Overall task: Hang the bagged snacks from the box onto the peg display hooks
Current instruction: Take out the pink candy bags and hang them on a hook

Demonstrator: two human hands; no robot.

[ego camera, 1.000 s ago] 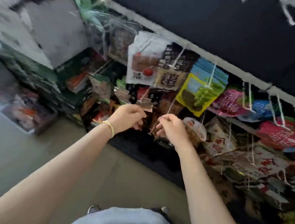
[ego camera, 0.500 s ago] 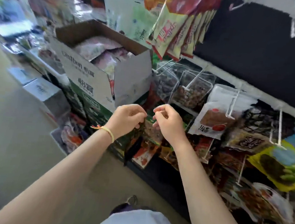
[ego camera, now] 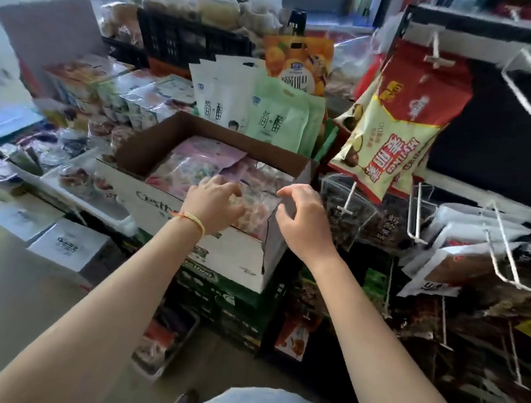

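Note:
An open cardboard box (ego camera: 153,151) stands in the middle of the view, filled with clear and pink bagged snacks (ego camera: 203,161). My left hand (ego camera: 213,203), with a yellow band on its wrist, reaches over the box's near wall, its spread fingers on the top bag. My right hand (ego camera: 300,223) hovers over the box's right corner, fingers loosely curled, holding nothing. White peg hooks (ego camera: 505,252) stick out of the dark display panel at the right, some carrying bags, some bare.
Red and yellow snack bags (ego camera: 398,148) hang just right of the box. Green and white pouches (ego camera: 264,115) stand behind it. Green crates (ego camera: 234,303) support the box. White cartons (ego camera: 67,243) lie on the floor at the left. A black crate (ego camera: 188,39) sits at the back.
My view has swung left from the peg display to the box. Both hands left the hooks and moved over the box, fingers uncurling.

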